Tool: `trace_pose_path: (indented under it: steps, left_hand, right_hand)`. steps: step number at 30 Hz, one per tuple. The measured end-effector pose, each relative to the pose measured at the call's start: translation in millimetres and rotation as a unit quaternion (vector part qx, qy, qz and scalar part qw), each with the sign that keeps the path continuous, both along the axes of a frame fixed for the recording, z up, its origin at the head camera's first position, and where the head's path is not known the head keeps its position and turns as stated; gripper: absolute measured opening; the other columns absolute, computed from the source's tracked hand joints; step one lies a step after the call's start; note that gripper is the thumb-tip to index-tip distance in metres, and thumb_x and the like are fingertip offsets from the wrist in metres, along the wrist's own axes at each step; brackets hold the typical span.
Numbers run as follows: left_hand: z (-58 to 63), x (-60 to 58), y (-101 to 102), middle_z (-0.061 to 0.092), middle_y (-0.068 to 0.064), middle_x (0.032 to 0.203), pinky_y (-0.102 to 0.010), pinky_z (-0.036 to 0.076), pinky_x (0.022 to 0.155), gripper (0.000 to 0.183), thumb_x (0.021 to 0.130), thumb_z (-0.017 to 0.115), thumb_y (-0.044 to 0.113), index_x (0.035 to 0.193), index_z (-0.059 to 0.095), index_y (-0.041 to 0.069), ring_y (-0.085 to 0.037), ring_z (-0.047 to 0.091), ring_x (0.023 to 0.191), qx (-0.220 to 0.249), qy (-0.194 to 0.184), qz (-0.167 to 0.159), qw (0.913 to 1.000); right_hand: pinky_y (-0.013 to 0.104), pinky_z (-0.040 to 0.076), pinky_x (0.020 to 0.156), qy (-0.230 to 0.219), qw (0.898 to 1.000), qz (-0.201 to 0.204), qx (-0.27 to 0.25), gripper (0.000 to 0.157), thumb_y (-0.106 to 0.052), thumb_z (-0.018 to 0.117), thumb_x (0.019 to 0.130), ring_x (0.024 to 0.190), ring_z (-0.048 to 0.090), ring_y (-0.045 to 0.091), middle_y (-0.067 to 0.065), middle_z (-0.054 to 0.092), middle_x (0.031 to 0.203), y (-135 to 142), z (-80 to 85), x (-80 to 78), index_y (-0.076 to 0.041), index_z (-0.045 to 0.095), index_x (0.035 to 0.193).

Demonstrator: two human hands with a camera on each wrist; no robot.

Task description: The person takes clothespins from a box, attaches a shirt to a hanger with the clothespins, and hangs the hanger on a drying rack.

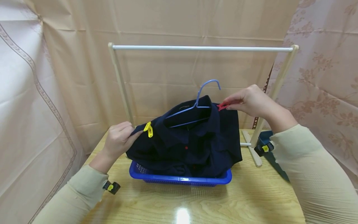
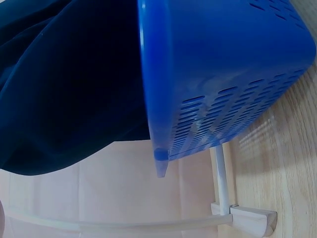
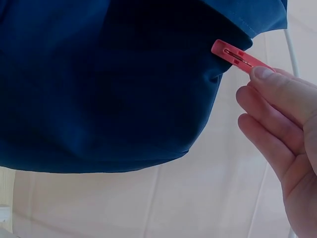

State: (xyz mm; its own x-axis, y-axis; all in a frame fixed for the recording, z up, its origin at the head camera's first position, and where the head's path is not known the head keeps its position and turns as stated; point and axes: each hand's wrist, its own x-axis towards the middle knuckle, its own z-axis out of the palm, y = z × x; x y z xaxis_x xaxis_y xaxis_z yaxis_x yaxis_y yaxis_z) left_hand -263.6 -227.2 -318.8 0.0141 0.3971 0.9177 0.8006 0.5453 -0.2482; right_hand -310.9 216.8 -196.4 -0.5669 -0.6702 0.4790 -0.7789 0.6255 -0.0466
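A dark navy shirt [image 1: 173, 146] with a collar and red buttons hangs on a blue hanger [image 1: 199, 93], its lower part in the blue basket [image 1: 179, 179]. My left hand [image 1: 118, 138] pinches the shirt's shoulder at the left. Right beside those fingertips, a yellow clothespin [image 1: 149, 129] is clipped on the shoulder. At the other shoulder, close to the collar, my right hand [image 1: 251, 101] pinches a red clothespin [image 3: 240, 57] between thumb and fingers. Its tip meets the shirt's edge in the right wrist view. The left wrist view shows mostly shirt and basket, with the left hand nearly out of frame.
Behind the shirt stands a drying rack with a white top bar [image 1: 201, 48] and wooden posts [image 1: 283, 74]. One wooden foot [image 1: 253, 152] rests on the wood-grain table [image 1: 156, 205]. A dark green item [image 1: 275, 161] lies beyond the right forearm. Beige curtains [image 1: 173, 18] surround the table.
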Motion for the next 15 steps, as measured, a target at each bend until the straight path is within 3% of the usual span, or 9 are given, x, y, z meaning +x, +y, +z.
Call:
trace_pose_path:
  steps: [7, 15]
  left_hand:
    - [1.0, -0.5, -0.5, 0.029, 0.004, 0.057, -0.021, 0.023, 0.042, 0.046, 0.092, 0.062, 0.027, 0.057, 0.037, 0.011, -0.01, 0.026, 0.046, -0.019, -0.02, 0.022, 0.9994]
    - [3.6, -1.8, -1.5, 0.027, 0.004, 0.058, -0.023, 0.025, 0.043, 0.046, 0.094, 0.058, 0.031, 0.058, 0.036, 0.012, -0.011, 0.026, 0.048, -0.04, -0.043, 0.052, 0.9969]
  right_hand:
    - [0.027, 0.053, 0.067, -0.062, 0.998, -0.006, -0.019, 0.029, -0.009, 0.076, 0.079, 0.08, 0.068, 0.009, 0.002, 0.07, 0.096, 0.3, -0.9, 1.3, -0.01, 0.071, 0.107]
    - [0.029, 0.053, 0.068, -0.065, 0.997, -0.021, -0.02, 0.033, -0.01, 0.075, 0.08, 0.08, 0.068, 0.011, 0.003, 0.07, 0.098, 1.7, -1.5, 3.1, -0.009, 0.068, 0.112]
